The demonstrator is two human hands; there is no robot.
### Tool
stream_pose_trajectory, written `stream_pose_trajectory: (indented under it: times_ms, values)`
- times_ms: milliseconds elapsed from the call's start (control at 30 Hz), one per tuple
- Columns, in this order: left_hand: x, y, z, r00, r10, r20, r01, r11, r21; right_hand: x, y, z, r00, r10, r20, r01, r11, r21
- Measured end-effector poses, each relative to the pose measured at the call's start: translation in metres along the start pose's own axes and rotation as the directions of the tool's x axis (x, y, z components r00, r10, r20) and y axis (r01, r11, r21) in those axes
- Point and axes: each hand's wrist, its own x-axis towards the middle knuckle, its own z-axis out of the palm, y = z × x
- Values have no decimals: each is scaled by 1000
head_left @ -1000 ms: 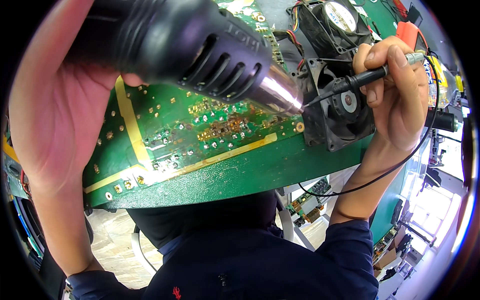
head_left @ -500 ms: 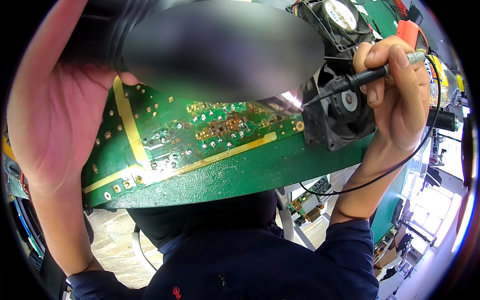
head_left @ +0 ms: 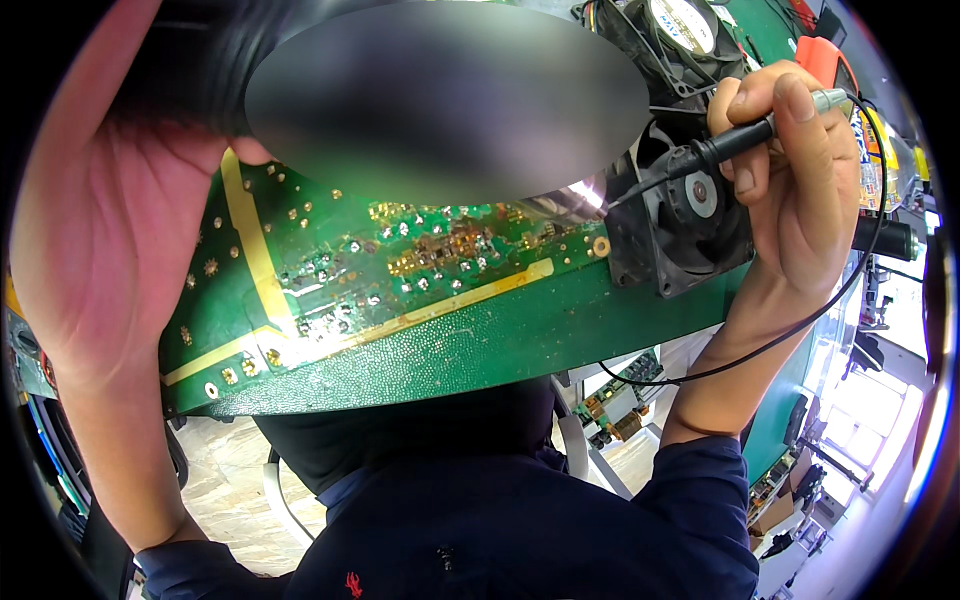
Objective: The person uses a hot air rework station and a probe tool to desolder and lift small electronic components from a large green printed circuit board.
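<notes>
My right hand (head_left: 800, 170) is closed round a black pen-shaped tool (head_left: 735, 143) with a grey end and a thin black cable. Its slim tip points left, close to a shiny metal cone (head_left: 580, 198) by the edge of a green circuit board (head_left: 330, 265). The board carries gold strips and many solder points. At the left, my left hand (head_left: 110, 240) is raised with its palm showing, beside a dark ribbed object (head_left: 185, 70). Its fingers are mostly hidden behind that object and a blurred oval, so its grip cannot be made out.
Just right of the board stands a black fan (head_left: 690, 205), with another fan (head_left: 680, 35) behind it. A red-cased device (head_left: 822, 62) lies beyond my right hand. The green table edge (head_left: 480, 355) curves in front of me. More circuit boards (head_left: 620, 400) sit below it.
The circuit board has shifted very slightly left and up in view, along with my left hand. My right hand keeps its hold on the pen-shaped tool, almost still.
</notes>
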Motion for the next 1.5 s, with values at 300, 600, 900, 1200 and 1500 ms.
stream_pose_trajectory:
  times_ms: [300,600,900,1200,1500]
  values:
    - [0,0,-1,1000,19,13,-19,1000,2,-1,0,-3,999,-20,25,20,1000,-6]
    - [2,-3,0,998,33,50,-33,999,-9,-2,1,-3,1000,-7,25,7,1000,4]
    - [1,2,-9,996,73,50,-77,994,77,-1,-1,-2,1000,6,-1,-6,1000,-23]
    - [0,-1,5,991,73,-116,-69,997,39,-2,-3,-1,999,27,-29,-28,999,-25]
    - [-3,-5,4,996,-26,-84,11,985,-174,-2,-3,1,999,26,-29,-26,999,-20]
